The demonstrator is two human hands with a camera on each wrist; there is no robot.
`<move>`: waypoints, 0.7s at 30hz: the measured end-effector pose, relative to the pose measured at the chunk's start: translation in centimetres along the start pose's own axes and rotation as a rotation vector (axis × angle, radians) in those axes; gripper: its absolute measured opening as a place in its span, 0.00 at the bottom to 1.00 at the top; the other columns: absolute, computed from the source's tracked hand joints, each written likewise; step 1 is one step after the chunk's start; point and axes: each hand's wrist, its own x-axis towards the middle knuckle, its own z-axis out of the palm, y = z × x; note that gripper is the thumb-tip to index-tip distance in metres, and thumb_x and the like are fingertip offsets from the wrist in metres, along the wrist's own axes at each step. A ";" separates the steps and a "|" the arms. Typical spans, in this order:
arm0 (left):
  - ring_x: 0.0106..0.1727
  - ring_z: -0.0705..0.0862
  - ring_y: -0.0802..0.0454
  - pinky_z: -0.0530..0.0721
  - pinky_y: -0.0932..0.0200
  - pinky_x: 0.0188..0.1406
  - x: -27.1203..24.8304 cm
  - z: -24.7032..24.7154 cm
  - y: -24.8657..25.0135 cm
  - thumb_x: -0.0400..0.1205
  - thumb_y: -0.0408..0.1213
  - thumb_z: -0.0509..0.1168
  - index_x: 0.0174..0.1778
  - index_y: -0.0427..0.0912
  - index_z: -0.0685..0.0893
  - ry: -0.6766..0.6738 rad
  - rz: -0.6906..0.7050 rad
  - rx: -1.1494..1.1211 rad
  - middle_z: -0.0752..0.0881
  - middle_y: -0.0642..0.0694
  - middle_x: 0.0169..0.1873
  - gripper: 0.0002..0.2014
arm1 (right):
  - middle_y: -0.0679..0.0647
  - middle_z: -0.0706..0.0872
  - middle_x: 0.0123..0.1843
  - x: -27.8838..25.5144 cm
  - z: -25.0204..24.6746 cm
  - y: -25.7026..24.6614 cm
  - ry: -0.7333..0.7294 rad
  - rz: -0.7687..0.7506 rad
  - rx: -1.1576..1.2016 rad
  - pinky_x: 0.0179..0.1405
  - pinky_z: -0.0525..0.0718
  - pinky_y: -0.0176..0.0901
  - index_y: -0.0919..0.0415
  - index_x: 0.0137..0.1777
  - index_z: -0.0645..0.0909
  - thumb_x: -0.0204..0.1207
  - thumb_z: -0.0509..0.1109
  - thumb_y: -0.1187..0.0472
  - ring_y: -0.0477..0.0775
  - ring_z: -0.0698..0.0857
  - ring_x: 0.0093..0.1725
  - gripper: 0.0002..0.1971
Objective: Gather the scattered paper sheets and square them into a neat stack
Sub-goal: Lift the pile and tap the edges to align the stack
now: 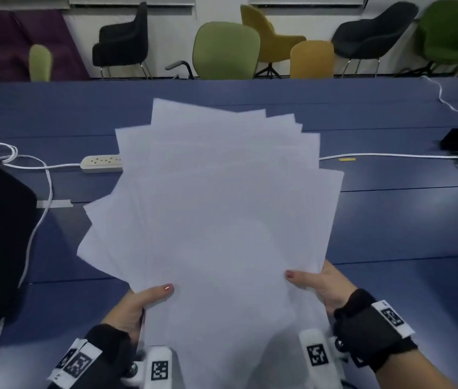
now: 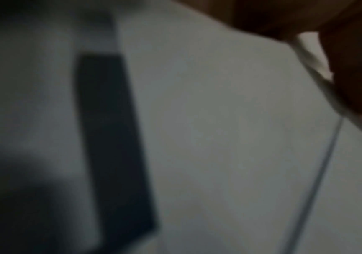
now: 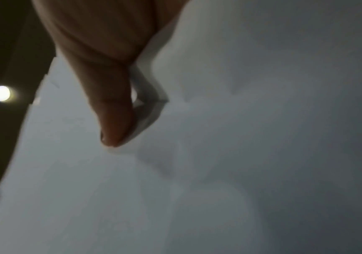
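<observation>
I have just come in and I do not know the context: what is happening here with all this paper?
A person is gathering white paper sheets over a blue table. Both hands hold the bundle at its near edge: the left hand grips the left side, and the right hand pinches the right side, thumbs on top. The sheets are collected but fanned out, their corners pointing different ways, so they are not yet a neat stack.

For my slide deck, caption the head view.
Both hands, left hand and right hand, hold fanned paper sheets above blue table.
</observation>
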 end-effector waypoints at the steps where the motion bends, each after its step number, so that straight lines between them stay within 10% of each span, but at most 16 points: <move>1: 0.35 0.90 0.33 0.89 0.40 0.42 -0.4 0.6 0.5 0.41 0.36 0.84 0.34 0.30 0.91 -0.043 0.016 -0.002 0.90 0.29 0.35 0.26 | 0.49 0.93 0.41 0.0 -0.2 -0.5 0.009 -0.017 0.009 0.35 0.86 0.33 0.59 0.52 0.83 0.31 0.89 0.49 0.45 0.91 0.42 0.42; 3: 0.28 0.90 0.41 0.89 0.51 0.29 -0.7 1.8 1.7 0.51 0.33 0.81 0.25 0.33 0.91 -0.044 0.106 0.015 0.90 0.35 0.27 0.10 | 0.48 0.93 0.39 0.1 -0.7 -1.6 0.031 -0.064 0.015 0.35 0.87 0.33 0.58 0.47 0.85 0.26 0.88 0.45 0.45 0.91 0.40 0.43; 7: 0.27 0.90 0.48 0.87 0.60 0.24 -1.0 3.4 4.2 0.25 0.42 0.85 0.25 0.33 0.91 -0.117 0.284 -0.006 0.91 0.40 0.26 0.32 | 0.48 0.93 0.37 -0.1 -0.8 -4.2 -0.001 -0.143 0.051 0.36 0.87 0.33 0.56 0.41 0.88 0.41 0.87 0.53 0.51 0.90 0.41 0.25; 11: 0.31 0.91 0.51 0.88 0.61 0.29 -1.4 4.5 6.3 0.27 0.45 0.85 0.27 0.37 0.92 -0.081 0.447 -0.005 0.92 0.44 0.29 0.32 | 0.50 0.93 0.40 -0.1 -0.2 -6.4 0.041 -0.215 0.037 0.40 0.88 0.40 0.59 0.43 0.88 0.43 0.87 0.55 0.49 0.91 0.42 0.25; 14: 0.31 0.88 0.53 0.84 0.65 0.37 -2.3 5.5 7.6 0.46 0.44 0.85 0.25 0.37 0.90 0.107 0.532 0.138 0.90 0.50 0.26 0.19 | 0.44 0.91 0.34 0.0 0.8 -7.9 0.245 -0.346 -0.116 0.45 0.85 0.43 0.60 0.44 0.83 0.68 0.73 0.72 0.43 0.89 0.38 0.08; 18: 0.29 0.72 0.52 0.73 0.72 0.25 -3.3 6.8 7.9 0.71 0.47 0.74 0.34 0.39 0.79 0.358 0.574 0.360 0.77 0.46 0.30 0.15 | 0.31 0.87 0.26 -0.6 1.6 -8.7 0.364 -0.492 -0.197 0.39 0.83 0.24 0.50 0.37 0.80 0.73 0.68 0.75 0.29 0.85 0.32 0.16; 21: 0.47 0.81 0.47 0.75 0.60 0.53 -3.9 6.9 7.3 0.76 0.50 0.69 0.48 0.28 0.81 0.413 0.497 0.455 0.80 0.47 0.36 0.23 | 0.33 0.89 0.29 -1.3 1.2 -7.1 0.408 -0.494 -0.154 0.39 0.82 0.22 0.57 0.43 0.83 0.70 0.70 0.75 0.30 0.86 0.35 0.11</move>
